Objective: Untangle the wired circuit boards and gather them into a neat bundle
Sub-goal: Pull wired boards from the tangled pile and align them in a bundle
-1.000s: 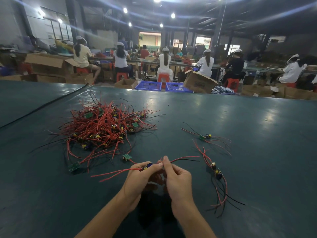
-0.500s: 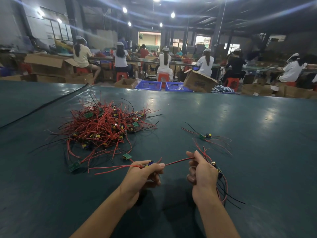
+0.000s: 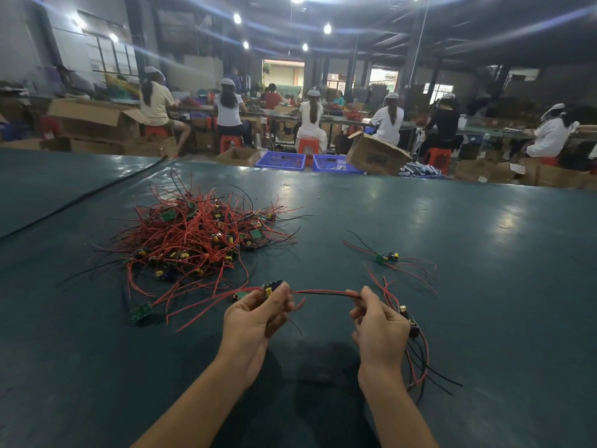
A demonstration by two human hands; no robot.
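A tangled heap of small green circuit boards with red and black wires (image 3: 200, 240) lies on the dark green table at centre left. My left hand (image 3: 258, 310) pinches one board (image 3: 273, 286) by its body, held above the table. Its red and black wires (image 3: 323, 292) stretch rightward to my right hand (image 3: 378, 321), which pinches their ends. Just right of that hand a few sorted boards with wires (image 3: 415, 334) lie together. A single board (image 3: 386, 257) lies farther back on the right. Another loose board (image 3: 140, 312) rests at the heap's near edge.
The green table (image 3: 484, 286) stretches wide on all sides. Beyond its far edge stand blue crates (image 3: 281, 160), cardboard boxes (image 3: 374, 155) and several seated workers at benches. A black seam or cable (image 3: 80, 198) crosses the table's far left.
My hands have drawn apart, pulling the board's wires out straight between them. The right hand moved right toward the sorted boards; the left lifted the board slightly.
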